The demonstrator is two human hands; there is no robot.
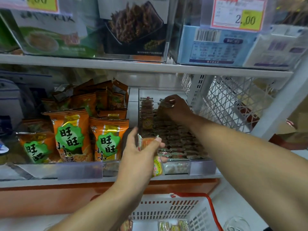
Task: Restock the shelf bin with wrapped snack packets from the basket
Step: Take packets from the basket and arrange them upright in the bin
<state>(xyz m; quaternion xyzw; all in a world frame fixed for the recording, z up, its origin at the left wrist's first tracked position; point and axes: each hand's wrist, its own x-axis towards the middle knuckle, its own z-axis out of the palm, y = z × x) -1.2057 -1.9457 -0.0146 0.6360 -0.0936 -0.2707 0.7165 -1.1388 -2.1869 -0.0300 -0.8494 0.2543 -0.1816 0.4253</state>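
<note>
Several packets gripped in left hand, right hand inside bin

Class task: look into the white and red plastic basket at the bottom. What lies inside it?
Inside the white slotted plastic basket with a red rim, a few small wrapped snack packets lie on its floor. The person's left forearm and the frame's lower edge cover the rest.

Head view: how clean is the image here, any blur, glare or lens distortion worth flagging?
Head view: wide-angle bend curves the shelf edge; upper boxes and the price tag look soft; glare streaks the orange snack bags; the right hand sits in shadow deep in the clear bin, darker than the left hand with its packets.
</note>
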